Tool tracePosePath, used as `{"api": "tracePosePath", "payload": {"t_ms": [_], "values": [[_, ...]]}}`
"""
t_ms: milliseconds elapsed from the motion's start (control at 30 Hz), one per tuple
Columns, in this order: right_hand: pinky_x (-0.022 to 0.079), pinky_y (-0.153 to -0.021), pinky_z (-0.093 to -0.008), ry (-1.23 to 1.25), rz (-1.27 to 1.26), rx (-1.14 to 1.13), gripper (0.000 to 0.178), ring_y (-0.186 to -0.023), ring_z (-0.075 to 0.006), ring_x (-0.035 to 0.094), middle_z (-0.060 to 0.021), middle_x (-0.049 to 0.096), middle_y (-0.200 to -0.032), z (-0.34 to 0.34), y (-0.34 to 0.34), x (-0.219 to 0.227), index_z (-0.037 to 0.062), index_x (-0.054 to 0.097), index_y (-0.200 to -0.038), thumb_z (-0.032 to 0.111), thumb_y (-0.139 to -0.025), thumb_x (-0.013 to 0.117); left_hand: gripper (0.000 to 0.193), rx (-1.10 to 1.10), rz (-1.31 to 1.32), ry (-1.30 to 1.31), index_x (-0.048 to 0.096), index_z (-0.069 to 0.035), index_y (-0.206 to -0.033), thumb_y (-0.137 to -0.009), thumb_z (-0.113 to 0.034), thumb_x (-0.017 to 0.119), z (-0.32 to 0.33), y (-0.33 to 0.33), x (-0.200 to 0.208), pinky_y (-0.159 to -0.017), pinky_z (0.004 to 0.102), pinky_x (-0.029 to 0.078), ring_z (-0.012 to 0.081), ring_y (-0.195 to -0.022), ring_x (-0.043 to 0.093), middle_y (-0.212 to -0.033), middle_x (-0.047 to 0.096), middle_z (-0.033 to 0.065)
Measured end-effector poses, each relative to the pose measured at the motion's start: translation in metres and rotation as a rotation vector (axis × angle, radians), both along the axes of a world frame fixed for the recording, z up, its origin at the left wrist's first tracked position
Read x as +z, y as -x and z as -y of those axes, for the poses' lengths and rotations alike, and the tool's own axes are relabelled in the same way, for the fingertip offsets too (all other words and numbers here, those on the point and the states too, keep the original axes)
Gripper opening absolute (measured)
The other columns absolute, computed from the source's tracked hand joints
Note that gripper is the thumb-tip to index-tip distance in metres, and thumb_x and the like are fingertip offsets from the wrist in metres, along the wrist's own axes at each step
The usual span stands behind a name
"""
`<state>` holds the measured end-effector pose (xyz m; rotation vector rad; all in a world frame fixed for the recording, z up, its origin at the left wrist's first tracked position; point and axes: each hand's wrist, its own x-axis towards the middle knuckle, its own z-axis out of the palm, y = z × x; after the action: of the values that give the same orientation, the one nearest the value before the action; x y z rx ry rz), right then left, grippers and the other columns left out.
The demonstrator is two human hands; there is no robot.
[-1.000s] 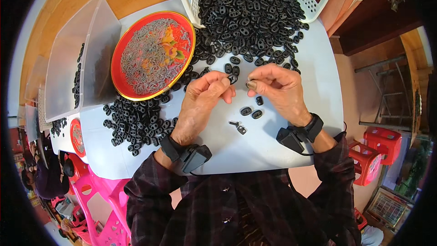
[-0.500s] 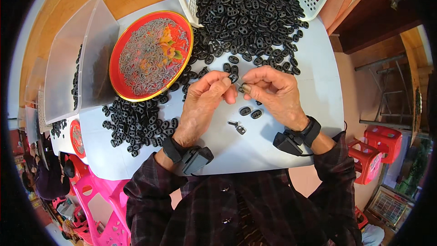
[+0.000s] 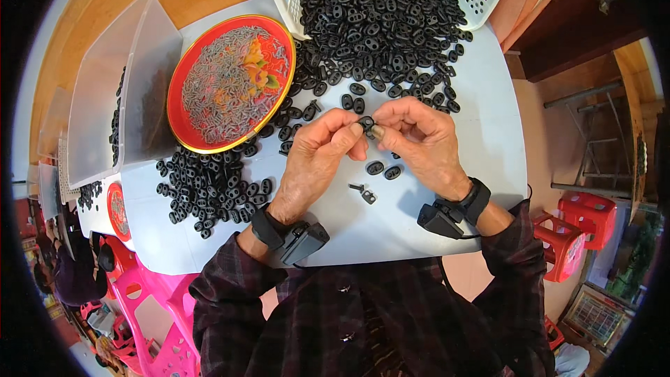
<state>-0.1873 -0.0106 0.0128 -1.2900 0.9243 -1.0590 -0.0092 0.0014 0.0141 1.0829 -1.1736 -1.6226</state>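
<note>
Above the middle of the white table, my left hand [image 3: 314, 157] and my right hand [image 3: 426, 150] meet fingertip to fingertip. Both pinch one small black two-hole cord lock [image 3: 366, 123]; thumbs and fingers partly cover it. Just beyond them lie a couple of similar oval cord locks [image 3: 352, 103]. Nearer to me, two more oval pieces [image 3: 384, 169] rest on the table, with a small two-hole plunger piece [image 3: 368, 197] closer still. To the left, a red round tray [image 3: 180, 120] with a gold rim holds many small grey metal springs [image 3: 220, 91].
A large heap of black cord locks [image 3: 384, 21] spills from a white perforated basket [image 3: 488, 17] at the back. Another pile [image 3: 209, 188] sits below the tray. A transparent plastic bin [image 3: 101, 84] stands at the left. Red stools [image 3: 590, 220] and a pink chair [image 3: 157, 300] flank the table.
My hands have drawn together. The piece in my right fingertips and the one in my left, slightly apart before, now meet between my fingers.
</note>
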Motion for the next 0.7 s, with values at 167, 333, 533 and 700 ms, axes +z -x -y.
{"api": "tracePosePath", "payload": {"t_ms": [167,333,533,700], "values": [[0.049,-0.066,-0.0204,-0.008,0.022,0.011,0.015,-0.073,-0.0075,0.059,-0.0036,0.063,-0.084,-0.001,-0.001,0.000,-0.0005,0.058,-0.099,-0.004,-0.084,0.059,0.019,-0.020,0.003,0.022,0.059,-0.001,-0.099,-0.093,-0.016,0.049,0.001,0.000,-0.001,-0.068,0.0212,0.040,0.0082,-0.072,0.052,-0.078,0.060,0.0029],[0.050,-0.068,-0.0210,0.006,0.079,0.016,0.021,-0.075,-0.0072,0.060,-0.0046,0.065,-0.085,-0.003,-0.003,0.002,0.0007,0.060,-0.102,-0.001,-0.082,0.063,0.019,-0.094,0.036,0.057,0.058,0.000,-0.098,-0.094,-0.015,0.048,0.004,-0.003,-0.003,-0.072,0.0234,0.042,0.0085,-0.071,0.051,-0.075,0.057,0.0021],[0.049,-0.064,-0.0212,0.085,0.016,0.097,0.034,-0.070,-0.0066,0.058,-0.0023,0.062,-0.081,0.002,0.002,-0.004,0.0022,0.060,-0.112,-0.001,-0.079,0.067,0.017,-0.060,-0.011,0.024,0.058,-0.002,-0.093,-0.094,-0.017,0.048,0.002,-0.004,0.003,-0.065,0.0211,0.041,0.0060,-0.065,0.050,-0.070,0.056,-0.0007],[0.049,-0.059,-0.0219,0.216,-0.096,0.131,0.032,-0.065,-0.0069,0.057,-0.0019,0.060,-0.076,0.004,0.002,-0.003,0.0017,0.063,-0.105,-0.003,-0.075,0.069,0.021,-0.132,0.071,-0.080,0.059,-0.003,-0.090,-0.091,-0.021,0.048,0.004,-0.008,0.007,-0.068,0.0226,0.039,0.0081,-0.067,0.049,-0.066,0.053,0.0000]]}}
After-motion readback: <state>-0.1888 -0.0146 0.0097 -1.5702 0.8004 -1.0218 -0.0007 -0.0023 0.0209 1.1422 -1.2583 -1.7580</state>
